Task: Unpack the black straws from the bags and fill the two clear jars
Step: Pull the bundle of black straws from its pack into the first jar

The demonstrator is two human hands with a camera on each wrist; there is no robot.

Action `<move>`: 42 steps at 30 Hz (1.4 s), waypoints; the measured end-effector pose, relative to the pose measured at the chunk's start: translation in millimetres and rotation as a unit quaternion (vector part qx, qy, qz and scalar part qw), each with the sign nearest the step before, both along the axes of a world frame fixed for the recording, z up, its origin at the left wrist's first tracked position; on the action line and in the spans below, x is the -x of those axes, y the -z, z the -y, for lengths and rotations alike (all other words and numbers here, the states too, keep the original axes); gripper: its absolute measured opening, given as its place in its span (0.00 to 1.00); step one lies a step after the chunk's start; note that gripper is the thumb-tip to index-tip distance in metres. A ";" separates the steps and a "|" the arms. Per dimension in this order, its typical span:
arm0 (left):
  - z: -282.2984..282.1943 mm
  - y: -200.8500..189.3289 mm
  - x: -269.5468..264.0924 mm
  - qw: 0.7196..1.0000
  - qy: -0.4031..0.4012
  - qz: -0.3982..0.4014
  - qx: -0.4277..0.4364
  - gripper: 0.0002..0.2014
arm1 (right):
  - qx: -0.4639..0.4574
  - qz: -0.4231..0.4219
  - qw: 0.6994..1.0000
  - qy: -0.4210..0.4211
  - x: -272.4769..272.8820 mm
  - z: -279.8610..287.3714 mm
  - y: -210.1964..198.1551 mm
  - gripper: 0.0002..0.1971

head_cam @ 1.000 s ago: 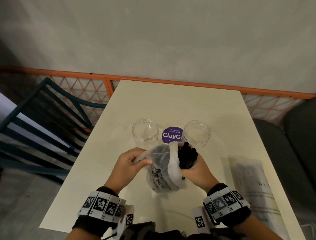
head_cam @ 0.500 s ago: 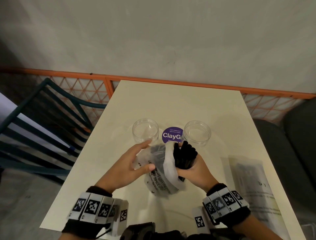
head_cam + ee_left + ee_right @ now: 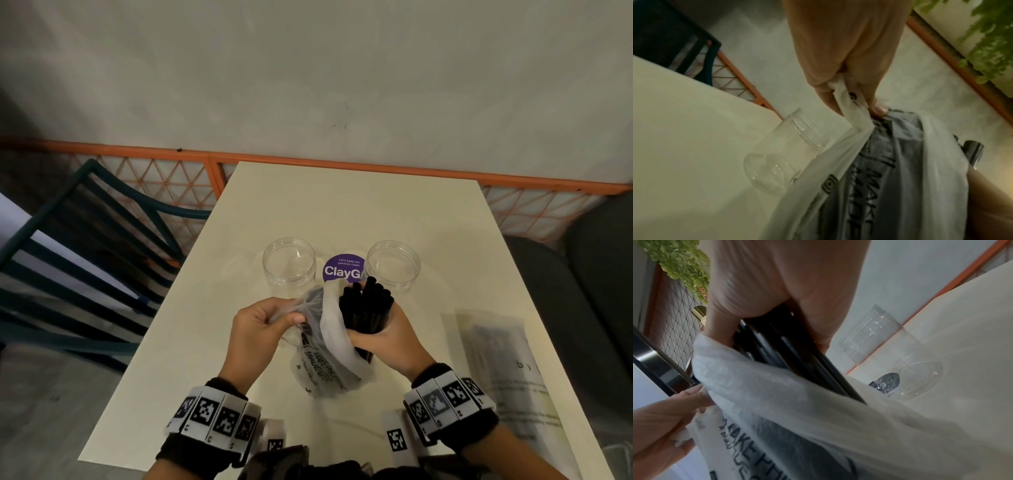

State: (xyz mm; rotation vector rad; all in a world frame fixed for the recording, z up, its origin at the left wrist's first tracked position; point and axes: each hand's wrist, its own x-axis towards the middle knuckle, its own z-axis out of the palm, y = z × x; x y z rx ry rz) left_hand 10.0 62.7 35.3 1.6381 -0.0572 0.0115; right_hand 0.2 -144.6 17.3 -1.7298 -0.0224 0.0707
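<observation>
Now: left grip (image 3: 263, 325) re-pinches bag (image 3: 325, 356) edge | right grip (image 3: 387, 339) still holds straws (image 3: 364, 308), drawn further out

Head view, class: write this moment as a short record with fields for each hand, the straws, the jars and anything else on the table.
left hand: pinches the rim of the open bag
right hand: grips the black straws, partly out of the bag
left jar: upright, no straws inside
right jar: upright, no straws inside
purple sticker: between the jars
second bag: flat on the table, beside the right hand
</observation>
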 end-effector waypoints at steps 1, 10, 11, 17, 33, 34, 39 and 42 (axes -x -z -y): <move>-0.4 2.0 -0.3 1.000 0.001 -0.002 0.002 0.13 | 0.002 0.000 1.000 -0.001 0.0 0.5 0.4 0.30; 0.1 11.1 5.3 0.993 0.069 -0.064 0.070 0.05 | 0.013 0.003 1.000 -0.010 5.2 2.8 -5.9 0.32; -1.5 9.1 6.1 0.990 0.096 -0.076 0.069 0.07 | 0.016 0.003 1.000 -0.011 5.4 4.0 -5.8 0.32; -12.2 -5.6 -6.3 0.991 0.129 -0.003 -0.034 0.20 | 0.035 0.010 0.998 -0.045 4.0 1.0 -9.6 0.34; -1.3 10.0 -14.0 0.964 0.104 -0.100 0.225 0.15 | 0.005 0.039 0.996 -0.074 6.2 -7.4 -19.0 0.34; 0.7 7.4 -15.2 0.975 0.085 -0.072 0.192 0.07 | 0.006 0.043 0.996 -0.075 5.3 -7.3 -20.1 0.34; 10.0 -0.3 -17.6 0.992 0.034 -0.050 0.111 0.12 | 0.007 0.056 0.996 -0.069 0.4 -7.0 -24.8 0.33; 13.3 -4.9 -15.9 0.988 0.093 -0.086 0.086 0.15 | 0.010 0.058 0.996 -0.067 0.1 -6.3 -25.1 0.35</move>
